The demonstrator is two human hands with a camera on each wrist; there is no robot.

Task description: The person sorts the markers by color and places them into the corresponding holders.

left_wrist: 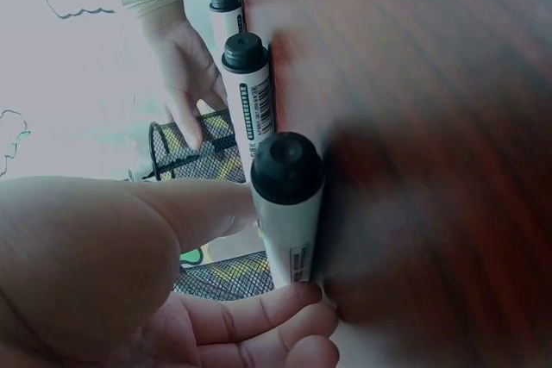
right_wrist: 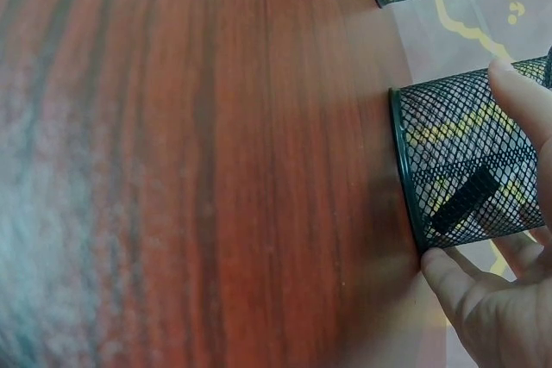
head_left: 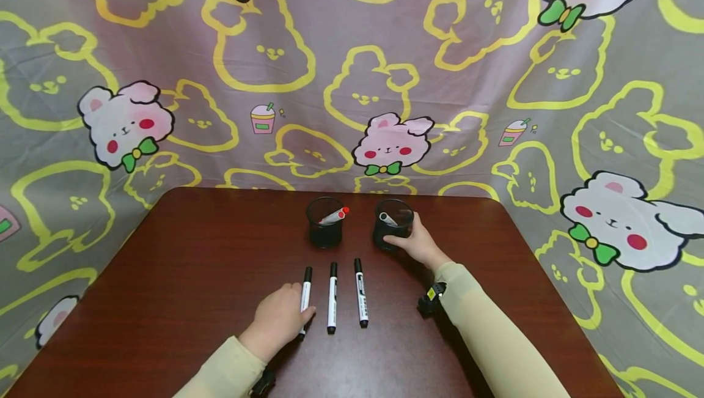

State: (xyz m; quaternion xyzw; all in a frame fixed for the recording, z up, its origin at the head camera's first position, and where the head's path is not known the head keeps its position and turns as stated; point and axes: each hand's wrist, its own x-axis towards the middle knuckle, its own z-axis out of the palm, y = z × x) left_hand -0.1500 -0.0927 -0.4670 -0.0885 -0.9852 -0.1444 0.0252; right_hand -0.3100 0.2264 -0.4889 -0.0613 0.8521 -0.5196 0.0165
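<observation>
My left hand [head_left: 279, 317] is at the leftmost of several white markers with black caps on the table. Thumb and fingers pinch this marker [left_wrist: 291, 213] from both sides near its lower end. Beside it to the right lie a second marker [head_left: 332, 299] and a third marker [head_left: 360, 294], roughly parallel. Farther back, my right hand [head_left: 422, 244] grips a black mesh pen holder [right_wrist: 474, 144] by its right side, thumb across the front. A marker [head_left: 388, 219] leans inside that holder, its black cap [right_wrist: 466, 200] showing through the mesh near the bottom.
Left of the gripped holder stands another black mesh pen holder [head_left: 326, 238], with red-ended white markers [head_left: 333, 217] in it. The brown wooden table [head_left: 220, 251] ends at a patterned cloth [head_left: 308, 98] hanging behind and at the sides.
</observation>
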